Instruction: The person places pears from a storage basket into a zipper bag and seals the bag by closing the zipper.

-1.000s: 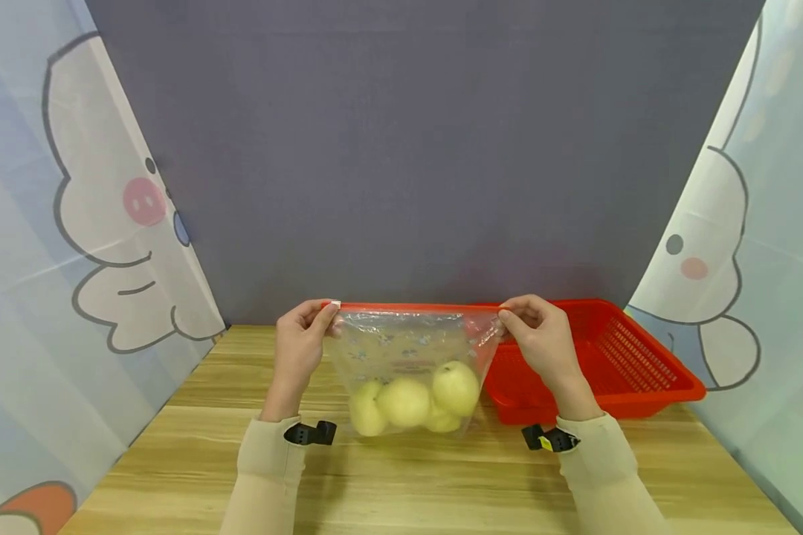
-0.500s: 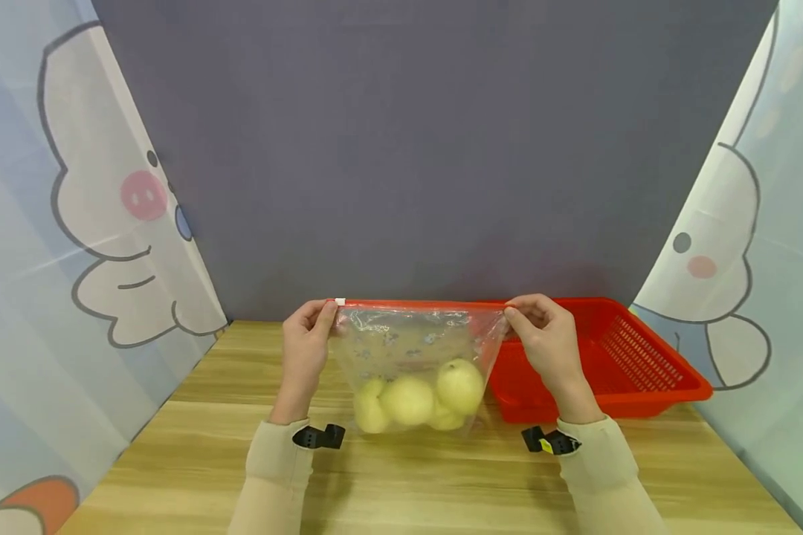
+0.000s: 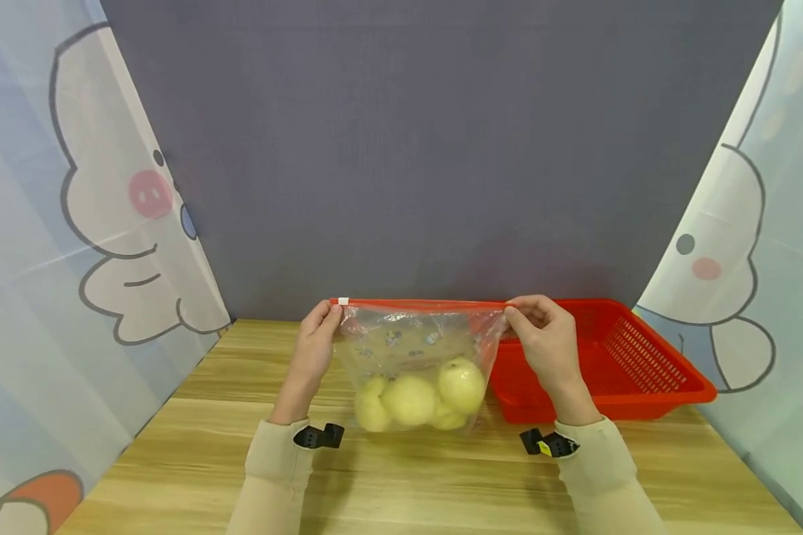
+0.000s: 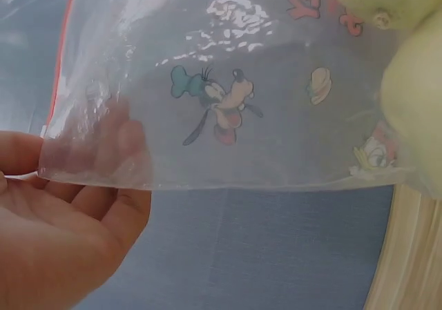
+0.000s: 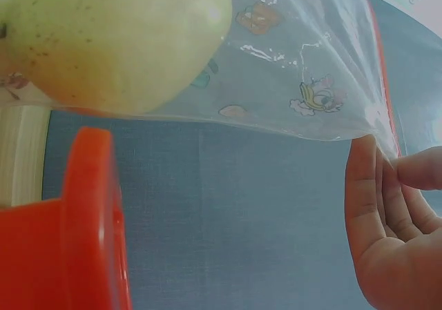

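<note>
A clear zipper bag (image 3: 401,345) with a red top strip and printed cartoon figures hangs upright between the two hands. Several pale yellow-green pears (image 3: 410,401) lie in its bottom. My left hand (image 3: 316,342) pinches the bag's top left corner between thumb and fingers, right by the white slider (image 3: 340,301). At the top right corner, my right hand (image 3: 545,334) pinches the bag the same way. Seen from the left wrist, the fingers of the left hand (image 4: 76,220) show partly through the plastic. In the right wrist view a large pear (image 5: 124,41) fills the upper left.
A red plastic basket (image 3: 642,405) with slotted sides stands behind and to the right of the bag, its rim close to the right hand. The wooden table (image 3: 401,483) ends at a dark grey backdrop (image 3: 401,148). Cartoon-print curtains (image 3: 27,297) hang at both sides.
The left hand has shifted slightly right and its thumb now sits below the slider, which shows more fully. The right hand keeps its pinch; the bag stays nearly in place.
</note>
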### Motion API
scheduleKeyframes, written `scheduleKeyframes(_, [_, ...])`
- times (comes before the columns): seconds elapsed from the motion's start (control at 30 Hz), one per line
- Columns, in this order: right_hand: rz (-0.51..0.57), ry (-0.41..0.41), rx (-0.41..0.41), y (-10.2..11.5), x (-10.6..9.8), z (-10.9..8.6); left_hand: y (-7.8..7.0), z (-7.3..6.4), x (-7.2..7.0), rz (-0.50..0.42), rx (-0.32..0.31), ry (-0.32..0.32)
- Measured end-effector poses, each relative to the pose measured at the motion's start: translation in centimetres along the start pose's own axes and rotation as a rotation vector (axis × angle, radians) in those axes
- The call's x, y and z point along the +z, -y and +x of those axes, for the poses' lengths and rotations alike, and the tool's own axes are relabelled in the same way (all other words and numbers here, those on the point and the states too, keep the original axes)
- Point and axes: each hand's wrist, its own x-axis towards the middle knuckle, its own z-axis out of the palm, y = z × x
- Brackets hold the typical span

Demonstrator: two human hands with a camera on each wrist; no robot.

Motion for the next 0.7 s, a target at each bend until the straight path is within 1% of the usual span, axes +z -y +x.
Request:
scheduleKeyframes(0.1, [-0.010,-0.011,0.003,0.0,-0.1,0.0,0.0,0.1,0.0,-0.015,0.013,0.014])
scheduleKeyframes(0.2, [-0.018,-0.022,0.004,-0.1,0.0,0.1,0.0,0.2,0.1,-0.029,0.040,0.021])
scheduleKeyframes(0.33, [-0.029,-0.021,0.001,0.1,0.1,0.1,0.0,0.4,0.3,-0.029,0.056,-0.002])
scheduleKeyframes(0.4, [-0.033,-0.015,0.006,0.3,0.1,0.1,0.0,0.5,0.4,-0.025,0.049,-0.021])
scheduleKeyframes(0.53, [-0.049,0.004,0.008,0.8,0.2,-0.2,0.0,0.4,0.5,-0.025,0.015,-0.049])
scheduleKeyframes(0.63, [-0.114,0.023,-0.019,1.1,0.3,-0.5,0.1,0.3,0.5,-0.043,-0.012,-0.059])
scheduleKeyframes(0.7, [-0.194,0.027,-0.056,1.4,0.5,-0.7,0.1,0.2,0.6,-0.052,-0.024,-0.061])
